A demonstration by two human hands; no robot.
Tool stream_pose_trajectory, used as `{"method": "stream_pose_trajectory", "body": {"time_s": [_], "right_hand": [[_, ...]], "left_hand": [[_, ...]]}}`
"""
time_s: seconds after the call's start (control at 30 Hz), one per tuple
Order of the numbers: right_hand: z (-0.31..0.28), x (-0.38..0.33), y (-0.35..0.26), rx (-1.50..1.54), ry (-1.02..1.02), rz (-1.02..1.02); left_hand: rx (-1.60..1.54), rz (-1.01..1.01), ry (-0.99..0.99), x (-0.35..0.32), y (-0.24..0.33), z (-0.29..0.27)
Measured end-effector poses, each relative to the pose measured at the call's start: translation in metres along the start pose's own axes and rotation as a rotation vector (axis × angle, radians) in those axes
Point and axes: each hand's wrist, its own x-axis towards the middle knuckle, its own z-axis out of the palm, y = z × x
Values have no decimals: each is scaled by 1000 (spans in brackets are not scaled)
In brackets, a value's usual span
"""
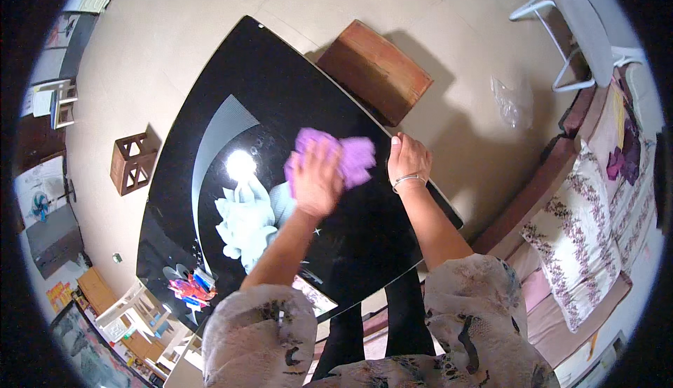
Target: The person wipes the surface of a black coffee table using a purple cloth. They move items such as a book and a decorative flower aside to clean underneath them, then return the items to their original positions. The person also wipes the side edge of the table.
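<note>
A crumpled purple cloth point(359, 160) lies on the black glossy tabletop point(245, 65). My left hand point(317, 178) presses down on the cloth from above, its fingers bent over the bunched fabric. At the table's right edge, my right hand point(410, 160), with a bangle at the wrist, is closed round the rim. White flower artwork point(245, 223) and a pale striped curve point(221, 125) decorate the surface left of the cloth. A bright light reflection shows just above the flower.
A brown wooden stool point(375, 72) stands against the table's far right side. Another small wooden stool point(133, 164) is at left. Colourful pens point(194, 288) sit at the table's near left corner. A sofa with a floral cushion point(575, 234) and a grey chair point(585, 30) line the right.
</note>
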Motion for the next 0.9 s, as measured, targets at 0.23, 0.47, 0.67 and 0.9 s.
{"method": "stream_pose_trajectory", "body": {"time_s": [0.23,0.47,0.67,0.9], "right_hand": [[2,34,-52,-88,-182,98],[14,31,-45,-136,5,82],[2,31,-53,-60,-65,58],[8,30,-41,-20,-83,120]], "left_hand": [[52,-228,98,83,-82,-10],[-190,422,44,156,-56,-25],[90,54,249,271,-181,-54],[32,72,-44,276,-137,-76]]}}
